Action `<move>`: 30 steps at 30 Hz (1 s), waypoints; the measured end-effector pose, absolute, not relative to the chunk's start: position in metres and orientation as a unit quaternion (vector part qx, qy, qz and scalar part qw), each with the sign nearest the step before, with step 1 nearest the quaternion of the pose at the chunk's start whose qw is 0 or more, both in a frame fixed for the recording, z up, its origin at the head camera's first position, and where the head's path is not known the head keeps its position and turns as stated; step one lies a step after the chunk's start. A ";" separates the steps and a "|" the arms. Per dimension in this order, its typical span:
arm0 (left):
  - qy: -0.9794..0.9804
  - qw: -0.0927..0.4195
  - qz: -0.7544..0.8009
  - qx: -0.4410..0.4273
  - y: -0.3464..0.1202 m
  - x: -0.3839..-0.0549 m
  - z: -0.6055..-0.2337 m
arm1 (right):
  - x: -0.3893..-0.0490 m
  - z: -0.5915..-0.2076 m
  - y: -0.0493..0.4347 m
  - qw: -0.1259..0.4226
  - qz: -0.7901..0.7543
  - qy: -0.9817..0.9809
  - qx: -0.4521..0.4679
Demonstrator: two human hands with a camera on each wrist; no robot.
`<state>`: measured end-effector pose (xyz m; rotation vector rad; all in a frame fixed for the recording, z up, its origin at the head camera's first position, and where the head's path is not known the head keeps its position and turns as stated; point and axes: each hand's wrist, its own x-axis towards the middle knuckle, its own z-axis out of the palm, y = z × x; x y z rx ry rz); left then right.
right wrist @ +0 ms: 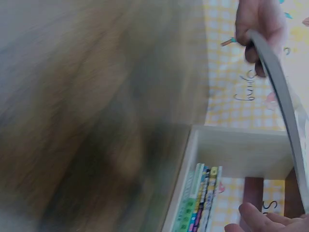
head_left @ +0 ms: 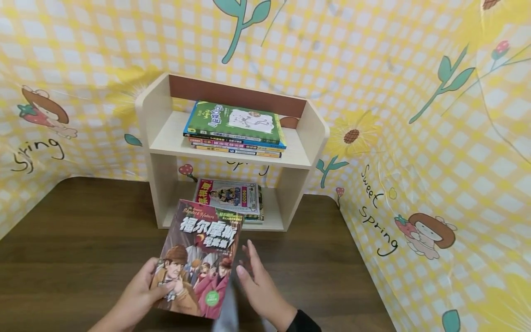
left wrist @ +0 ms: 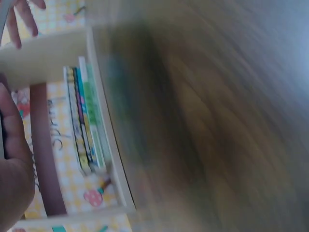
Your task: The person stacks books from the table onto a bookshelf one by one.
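Observation:
A paperback book (head_left: 201, 265) with Chinese title characters and a cartoon detective in a brown hat on its cover is held in front of the shelf. My left hand (head_left: 141, 290) grips its lower left edge, thumb on the cover and fingers underneath. Close to the book's right edge is my right hand (head_left: 263, 288), fingers extended; whether the thumb touches the book I cannot tell. Seen edge-on in the right wrist view, the book (right wrist: 280, 92) hangs from the left hand (right wrist: 263, 21).
A two-tier bookshelf (head_left: 230, 159) stands on the dark wood floor (head_left: 83, 249). Several books (head_left: 236, 124) lie stacked on its upper tier, with a green one on top. Another stack (head_left: 230, 193) lies on the lower tier. Yellow checked cloth (head_left: 373, 83) hangs behind and beside it.

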<state>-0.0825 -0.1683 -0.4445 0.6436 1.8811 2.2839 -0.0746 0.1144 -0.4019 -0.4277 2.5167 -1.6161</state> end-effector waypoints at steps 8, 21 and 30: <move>0.663 0.015 0.748 0.038 -0.124 -0.086 -0.427 | -0.076 -0.394 0.101 0.069 -0.615 0.777 -0.118; 0.621 0.034 0.783 -0.026 -0.105 -0.087 -0.416 | -0.087 -0.401 0.091 0.072 -0.668 0.733 -0.103; 0.602 0.035 0.797 -0.036 -0.094 -0.088 -0.421 | -0.100 -0.400 0.085 0.038 -0.749 0.660 -0.040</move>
